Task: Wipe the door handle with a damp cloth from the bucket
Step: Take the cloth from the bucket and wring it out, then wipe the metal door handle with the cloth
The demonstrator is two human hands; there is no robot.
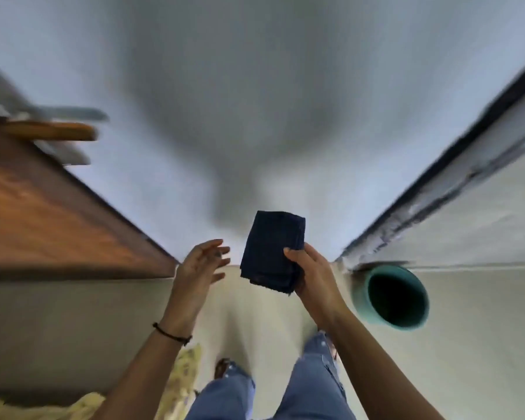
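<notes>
Cloth [272, 251], dark navy and folded into a thick rectangle, sits in our right hand [314, 275] just below the middle of the view. We grip its lower right edge, the thumb lying over the top face and the other fingers tucked under it, so the fold stands up and away from us toward 12 o'clock. Our left hand [202, 263] is at about 9 o'clock from the cloth, near it but not touching, palm turned toward it with the fingers spread and holding nothing. A thin black band [172, 333] circles the left wrist.

The bucket [391, 298], teal with a dark inside we cannot see into, stands on the pale floor [482, 344] at 3 o'clock from the right hand, close against the foot of the wall on that side. A dark strip [443, 174] runs along that wall toward 1 o'clock.

At 10 o'clock the wooden door [43, 207] fills the left side, and its handle [50, 131], a brown lever, juts out near the upper left, heavily blurred, well apart from both hands. Straight ahead is a plain grey wall [270, 86], also smeared by motion. At 6 o'clock we see our blue jeans [309, 383], and at 7 o'clock some pale yellow fabric [182, 368] lies on the floor.
</notes>
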